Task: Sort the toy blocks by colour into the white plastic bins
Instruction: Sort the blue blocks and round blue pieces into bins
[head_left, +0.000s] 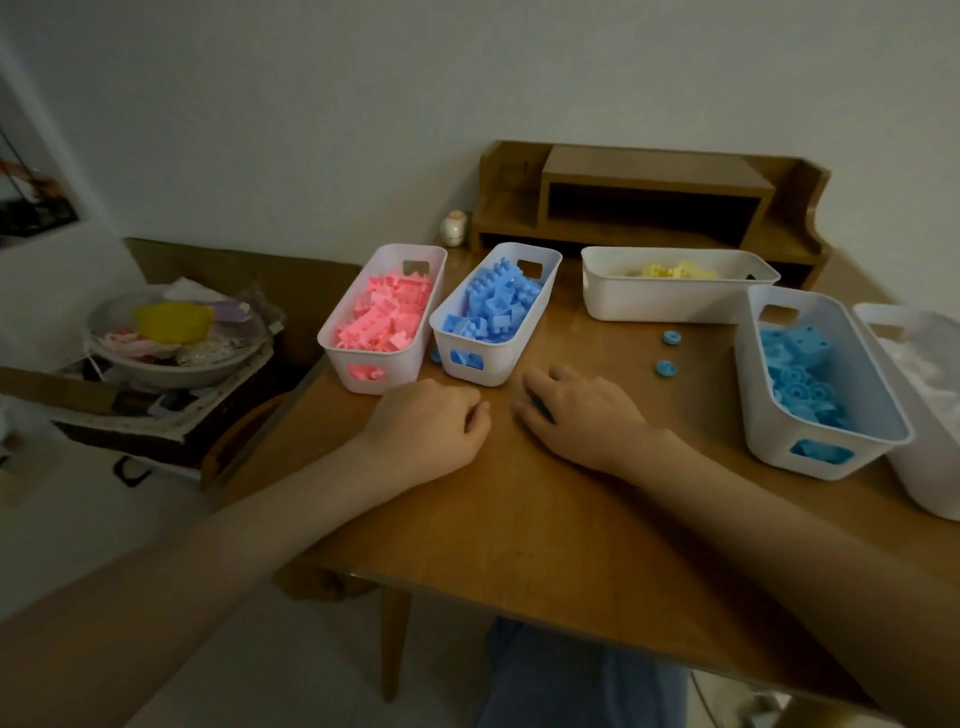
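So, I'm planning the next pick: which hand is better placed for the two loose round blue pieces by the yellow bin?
Right. The right hand lies nearer those pieces and the light-blue bin; the left hand rests by the pink bin.

The room is dim, and the picture is soft, grainy and low in contrast; the light is diffuse and throws no hard shadows, only faint dark smudges on the counter (566, 519) beneath the bins; a pale sheen lies on the wood in front of the bin of yellow blocks (675, 299); the wall (311, 130) reads as flat grey; the wide lens bends straight lines near the edges (the desk shelf (649, 202) leans and bows); the rightmost bin (919, 431) is washed out and blurred; the cluttered bowl (171, 353) at left is smeared.
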